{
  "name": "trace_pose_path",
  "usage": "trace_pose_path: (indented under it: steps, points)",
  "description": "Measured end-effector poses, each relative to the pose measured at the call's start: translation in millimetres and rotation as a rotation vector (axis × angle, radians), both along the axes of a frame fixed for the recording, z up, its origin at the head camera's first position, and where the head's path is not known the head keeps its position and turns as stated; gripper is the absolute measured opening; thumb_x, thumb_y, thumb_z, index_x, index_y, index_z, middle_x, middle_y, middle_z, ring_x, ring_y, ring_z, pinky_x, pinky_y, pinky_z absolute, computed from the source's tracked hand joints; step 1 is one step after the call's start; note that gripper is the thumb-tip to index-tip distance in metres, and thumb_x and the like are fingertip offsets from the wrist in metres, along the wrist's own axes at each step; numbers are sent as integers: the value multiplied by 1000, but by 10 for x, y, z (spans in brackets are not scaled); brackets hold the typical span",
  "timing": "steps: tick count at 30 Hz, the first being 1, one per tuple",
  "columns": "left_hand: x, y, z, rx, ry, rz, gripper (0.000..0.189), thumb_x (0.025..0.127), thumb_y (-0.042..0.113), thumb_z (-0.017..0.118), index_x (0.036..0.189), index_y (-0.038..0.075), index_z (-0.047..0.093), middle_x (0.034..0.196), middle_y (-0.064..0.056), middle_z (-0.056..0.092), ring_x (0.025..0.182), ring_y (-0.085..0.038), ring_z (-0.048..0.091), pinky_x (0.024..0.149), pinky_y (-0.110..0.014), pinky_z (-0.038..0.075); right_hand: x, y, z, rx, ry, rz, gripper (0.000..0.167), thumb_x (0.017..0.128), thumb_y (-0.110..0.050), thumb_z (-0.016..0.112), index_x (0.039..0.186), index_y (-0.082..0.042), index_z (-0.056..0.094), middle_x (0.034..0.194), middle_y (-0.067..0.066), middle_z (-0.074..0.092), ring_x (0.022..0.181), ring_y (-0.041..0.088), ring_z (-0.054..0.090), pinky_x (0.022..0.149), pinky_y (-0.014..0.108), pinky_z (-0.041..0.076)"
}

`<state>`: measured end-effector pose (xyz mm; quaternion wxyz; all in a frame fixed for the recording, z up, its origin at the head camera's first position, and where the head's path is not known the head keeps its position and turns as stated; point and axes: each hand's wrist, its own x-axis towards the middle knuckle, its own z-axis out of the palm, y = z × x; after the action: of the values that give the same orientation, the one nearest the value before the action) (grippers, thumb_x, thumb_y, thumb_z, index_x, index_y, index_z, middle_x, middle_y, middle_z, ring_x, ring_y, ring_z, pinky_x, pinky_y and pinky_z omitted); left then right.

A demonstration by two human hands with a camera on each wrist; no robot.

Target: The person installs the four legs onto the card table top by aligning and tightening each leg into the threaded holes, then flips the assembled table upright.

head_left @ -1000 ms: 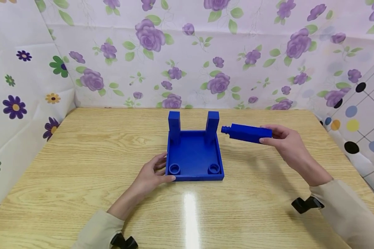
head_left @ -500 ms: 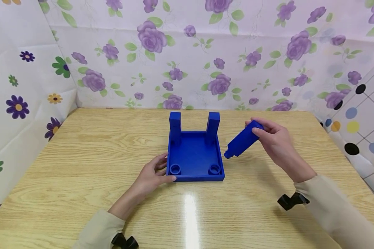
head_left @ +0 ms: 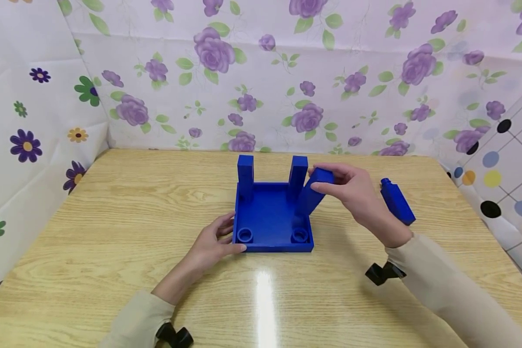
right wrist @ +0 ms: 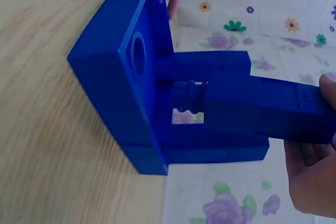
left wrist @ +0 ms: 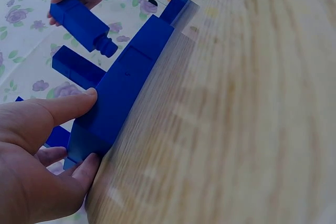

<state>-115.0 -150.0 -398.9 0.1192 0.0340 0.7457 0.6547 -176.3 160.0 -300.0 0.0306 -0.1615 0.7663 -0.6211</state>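
Note:
The blue square tabletop (head_left: 269, 248) lies with its raised rim up. Two blue legs, a left one (head_left: 245, 175) and a right one (head_left: 298, 174), stand upright at its far corners. Round sockets sit at both near corners, the right one (head_left: 299, 235) and the left one (head_left: 245, 235). My left hand (head_left: 210, 244) grips the near left corner, thumb on the front side (left wrist: 118, 98). Pinched by its upper end in my right hand (head_left: 356, 191), a blue leg (right wrist: 262, 106) tilts over the tabletop's right side. Its threaded end (right wrist: 185, 97) points down, apart from the near right socket.
Another blue leg (head_left: 398, 202) with a threaded end lies on the wooden table (head_left: 135, 208), right of my right hand. A flowered cloth (head_left: 261, 87) hangs behind the table's far edge.
The held leg has turned from nearly level to steeply tilted, threaded end down. My right hand has carried it left over the tabletop, revealing the leg on the table. My left hand stays put.

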Motion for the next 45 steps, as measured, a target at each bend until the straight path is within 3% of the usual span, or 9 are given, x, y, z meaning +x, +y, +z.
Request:
trace_pose_path:
  steps: [4, 7, 10, 24, 32, 45]
  points:
    - [-4, 2, 2, 0, 5, -2, 81, 80, 0, 77, 148, 1, 34, 143, -24, 41, 129, -39, 44, 102, -40, 44, -29, -177, 56, 92, 30, 9, 44, 83, -24, 79, 123, -8, 68, 110, 4, 69, 78, 18, 55, 66, 23, 45]
    - [-6, 6, 1, 2, 6, -1, 80, 79, -1, 77, 148, 1, 34, 143, -25, 42, 128, -39, 45, 101, -40, 44, -31, -328, 98, 87, 14, 48, 45, 82, -20, 79, 123, -6, 67, 112, 6, 69, 93, 18, 64, 79, 25, 54]
    - [-6, 11, 2, 4, 3, 4, 80, 80, -1, 76, 147, 1, 35, 142, -24, 42, 128, -39, 45, 101, -40, 44, -17, -487, 127, 71, 4, 95, 42, 82, -16, 79, 121, -6, 68, 112, 9, 69, 99, 20, 66, 85, 30, 55]
    - [1, -16, 18, 10, -8, -16, 79, 82, 2, 75, 149, 3, 33, 143, -24, 42, 128, -38, 45, 102, -42, 43, 66, -1016, 120, -18, 7, 293, 43, 83, -6, 76, 123, 4, 64, 115, 19, 66, 99, 21, 67, 87, 34, 55]
    - [-7, -5, -7, -5, -10, -9, 81, 81, 3, 77, 148, 3, 33, 143, -22, 42, 128, -37, 46, 102, -42, 44, 86, -1139, 74, 47, 42, 326, 41, 83, -10, 77, 122, -2, 66, 110, 6, 70, 95, 17, 68, 86, 31, 55]
    - [-10, -5, -10, -10, -21, -11, 80, 80, 3, 77, 148, 4, 34, 144, -21, 41, 129, -38, 44, 101, -43, 44, 91, -1217, -81, 103, 44, 336, 43, 80, -13, 80, 120, -4, 68, 108, 2, 70, 92, 13, 68, 80, 29, 57]
